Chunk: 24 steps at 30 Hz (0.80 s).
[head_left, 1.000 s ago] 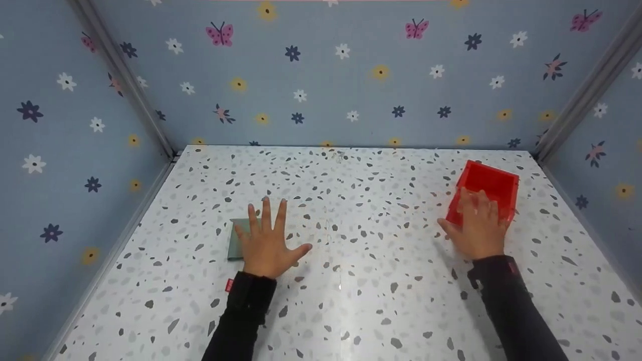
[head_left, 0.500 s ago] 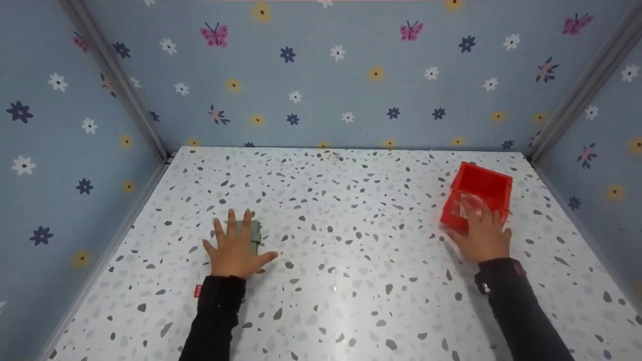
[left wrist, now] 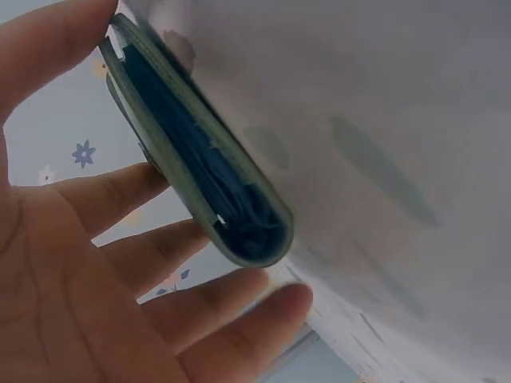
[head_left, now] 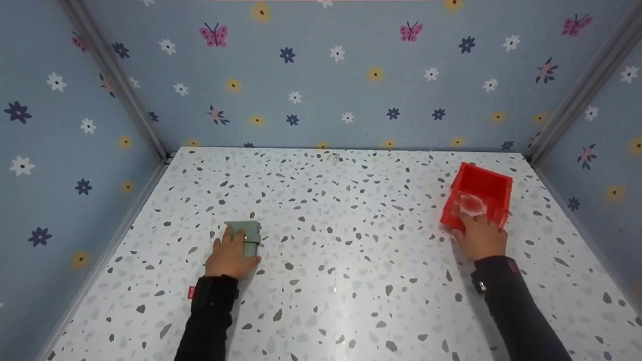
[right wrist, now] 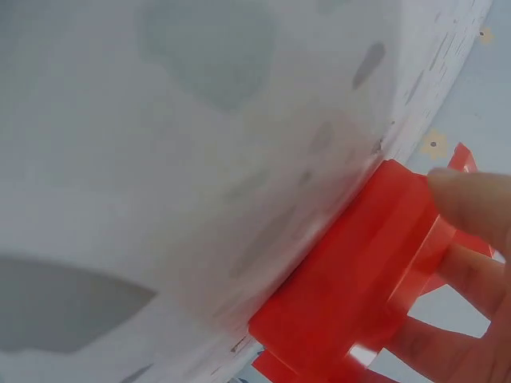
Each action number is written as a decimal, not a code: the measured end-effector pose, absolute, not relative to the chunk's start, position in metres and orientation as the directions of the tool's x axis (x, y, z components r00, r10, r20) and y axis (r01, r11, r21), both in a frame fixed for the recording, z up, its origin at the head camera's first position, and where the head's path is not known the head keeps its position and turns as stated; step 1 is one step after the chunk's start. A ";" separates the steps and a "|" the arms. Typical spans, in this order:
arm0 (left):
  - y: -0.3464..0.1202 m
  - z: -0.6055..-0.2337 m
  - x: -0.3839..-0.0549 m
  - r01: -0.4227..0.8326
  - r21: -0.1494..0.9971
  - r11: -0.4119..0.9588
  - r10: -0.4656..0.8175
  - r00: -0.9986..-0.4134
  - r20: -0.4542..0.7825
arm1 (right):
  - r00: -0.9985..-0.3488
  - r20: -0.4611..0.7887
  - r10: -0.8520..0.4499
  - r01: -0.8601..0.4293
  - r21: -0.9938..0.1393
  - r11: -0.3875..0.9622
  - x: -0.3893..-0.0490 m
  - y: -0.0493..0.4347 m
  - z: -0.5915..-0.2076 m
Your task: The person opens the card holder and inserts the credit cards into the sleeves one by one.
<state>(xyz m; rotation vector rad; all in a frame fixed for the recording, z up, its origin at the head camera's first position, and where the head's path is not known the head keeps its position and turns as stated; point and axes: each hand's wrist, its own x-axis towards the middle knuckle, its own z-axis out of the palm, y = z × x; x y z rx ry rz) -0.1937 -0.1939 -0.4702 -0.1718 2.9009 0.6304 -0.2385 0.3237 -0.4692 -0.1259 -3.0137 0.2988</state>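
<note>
A sage-green wallet (head_left: 252, 230) with a strap clasp lies on the speckled table at the left. My left hand (head_left: 226, 255) grips it, fingers bent over the top and thumb at its near right corner. From the end, the left wrist view shows the folded wallet (left wrist: 196, 144) with its blue inside, between thumb and fingers. On the right stands an open red plastic bin (head_left: 484, 180). My right hand (head_left: 482, 243) holds its near wall, thumb on one side and fingers on the other in the right wrist view. A clear piece (head_left: 471, 204) shows at the bin's front.
The white speckled table (head_left: 331, 225) stretches between the hands. Blue flowered panels (head_left: 321, 75) wall it in at the back and both sides, with grey metal posts (head_left: 125, 85) in the corners. A red tag (head_left: 191, 292) shows beside the left cuff.
My left hand has moved left and its spread fingers have bent down over the wallet. My right hand has drawn slightly nearer and lowered onto the bin's near wall.
</note>
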 end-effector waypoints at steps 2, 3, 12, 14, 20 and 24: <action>-0.194 -0.471 -0.194 -0.144 0.415 0.898 -0.073 -0.981 -0.181 | -0.991 0.088 0.104 0.084 -0.207 0.975 -0.239 0.324 -0.469; -0.194 -0.472 -0.194 -0.140 0.421 0.896 -0.072 -0.982 -0.174 | -0.991 0.081 0.107 0.087 -0.212 0.973 -0.239 0.324 -0.469; -0.193 -0.475 -0.195 -0.108 0.417 0.902 -0.064 -0.991 -0.118 | -0.996 0.045 0.077 0.062 -0.273 0.960 -0.242 0.333 -0.468; -0.193 -0.475 -0.195 -0.097 0.416 0.904 -0.058 -0.993 -0.106 | -0.996 0.044 0.075 0.059 -0.283 0.957 -0.242 0.334 -0.468; -0.189 -0.474 -0.192 -0.073 0.411 0.909 -0.045 -0.996 -0.078 | -0.997 0.023 0.080 0.069 -0.309 0.948 -0.240 0.333 -0.467; -0.182 -0.474 -0.189 -0.057 0.407 0.911 -0.037 -0.998 -0.058 | -0.998 0.018 0.065 0.056 -0.320 0.946 -0.238 0.332 -0.465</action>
